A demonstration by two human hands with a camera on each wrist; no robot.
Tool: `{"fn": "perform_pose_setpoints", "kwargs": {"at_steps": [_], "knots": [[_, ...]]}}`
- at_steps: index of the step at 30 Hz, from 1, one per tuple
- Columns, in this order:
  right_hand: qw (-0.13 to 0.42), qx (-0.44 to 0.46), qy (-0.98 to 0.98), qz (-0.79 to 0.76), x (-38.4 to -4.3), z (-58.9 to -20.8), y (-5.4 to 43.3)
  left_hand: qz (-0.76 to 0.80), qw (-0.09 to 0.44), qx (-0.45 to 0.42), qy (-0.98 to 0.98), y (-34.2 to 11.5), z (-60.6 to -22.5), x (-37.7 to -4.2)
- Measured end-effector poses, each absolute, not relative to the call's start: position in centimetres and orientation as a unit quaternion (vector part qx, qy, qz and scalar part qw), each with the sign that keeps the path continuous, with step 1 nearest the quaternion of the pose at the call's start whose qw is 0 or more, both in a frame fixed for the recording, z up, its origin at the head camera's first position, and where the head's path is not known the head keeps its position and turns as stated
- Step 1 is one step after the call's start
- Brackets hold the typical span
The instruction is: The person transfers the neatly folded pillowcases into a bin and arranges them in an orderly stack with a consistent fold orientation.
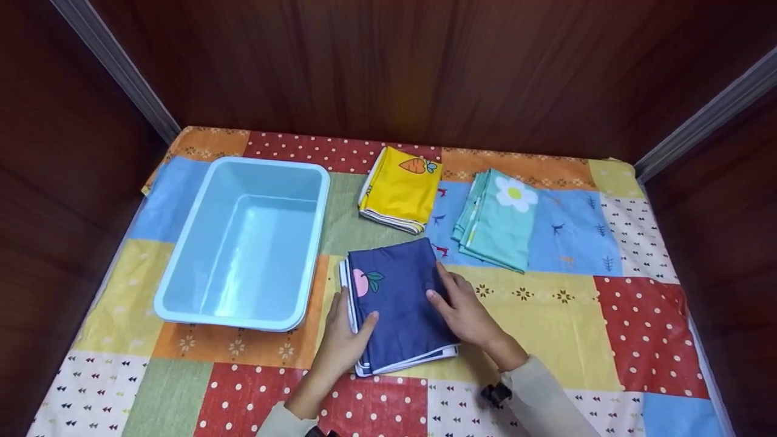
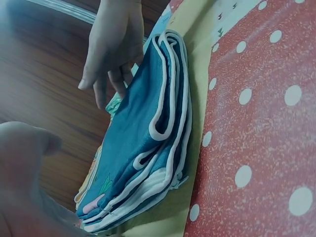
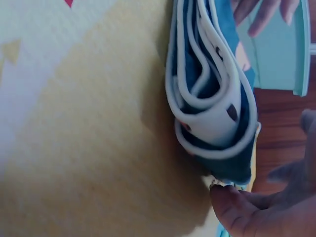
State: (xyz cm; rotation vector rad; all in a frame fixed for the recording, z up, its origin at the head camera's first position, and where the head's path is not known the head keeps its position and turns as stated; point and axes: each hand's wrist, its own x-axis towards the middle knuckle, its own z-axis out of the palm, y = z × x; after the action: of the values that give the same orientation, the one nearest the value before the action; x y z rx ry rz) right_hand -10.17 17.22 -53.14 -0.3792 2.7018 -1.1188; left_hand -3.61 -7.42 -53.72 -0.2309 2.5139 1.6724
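A thick folded navy cloth (image 1: 400,309) with a pink fruit print and white edging lies between my two hands. Along its left edge is my left hand (image 1: 343,340), fingers extended beside the folds and thumb reaching over the top. My right hand (image 1: 464,309) lies at the opposite edge, its thumb over the cloth's upper face. In the left wrist view, the right hand's thumb (image 2: 91,69) is spread off the fabric. Seen from the right wrist, the fingertips (image 3: 224,197) are right at the corner of the folded layers (image 3: 212,113).
A light blue plastic basin (image 1: 243,267) stands to the left. Behind the navy cloth lie a folded yellow cloth (image 1: 410,194) with a carrot print and a folded teal cloth (image 1: 501,230) with a white flower. A patchwork-print cover (image 1: 528,328) spreads under everything, with brown wooden panels (image 1: 388,73) around it.
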Motion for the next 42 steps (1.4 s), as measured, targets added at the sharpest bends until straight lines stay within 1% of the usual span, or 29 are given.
{"fn": "perform_pose_setpoints", "kwargs": {"at_steps": [5, 12, 18, 20, 26, 32, 37, 42], "knots": [[0.103, -0.107, 0.902, -0.405, -10.2, -53.4, 16.7, 0.561, 0.032, -0.085, 0.823, -7.3, -54.0, -4.1], [0.122, -0.051, 0.882, -0.452, -10.6, -53.5, 16.2, 0.593, 0.028, -0.121, 0.796, -7.0, -53.8, -4.7], [0.124, -0.006, 0.855, -0.503, -10.9, -53.9, 16.1, 0.659, 0.024, -0.156, 0.736, -6.9, -53.8, -5.5], [0.133, 0.006, 0.846, -0.515, -11.0, -54.0, 16.1, 0.681, 0.023, -0.163, 0.714, -7.0, -53.8, -5.7], [0.143, 0.015, 0.842, -0.52, -11.2, -54.3, 15.8, 0.717, 0.032, -0.173, 0.675, -7.2, -54.0, -6.0], [0.147, 0.016, 0.837, -0.528, -11.4, -54.6, 15.5, 0.721, 0.032, -0.158, 0.674, -6.9, -54.6, -6.2], [0.149, 0.022, 0.825, -0.545, -11.5, -54.6, 15.5, 0.715, 0.023, -0.152, 0.682, -6.7, -54.6, -6.3], [0.139, 0.026, 0.812, -0.567, -11.3, -54.7, 15.4, 0.703, 0.015, -0.149, 0.695, -6.6, -54.7, -6.4]]}}
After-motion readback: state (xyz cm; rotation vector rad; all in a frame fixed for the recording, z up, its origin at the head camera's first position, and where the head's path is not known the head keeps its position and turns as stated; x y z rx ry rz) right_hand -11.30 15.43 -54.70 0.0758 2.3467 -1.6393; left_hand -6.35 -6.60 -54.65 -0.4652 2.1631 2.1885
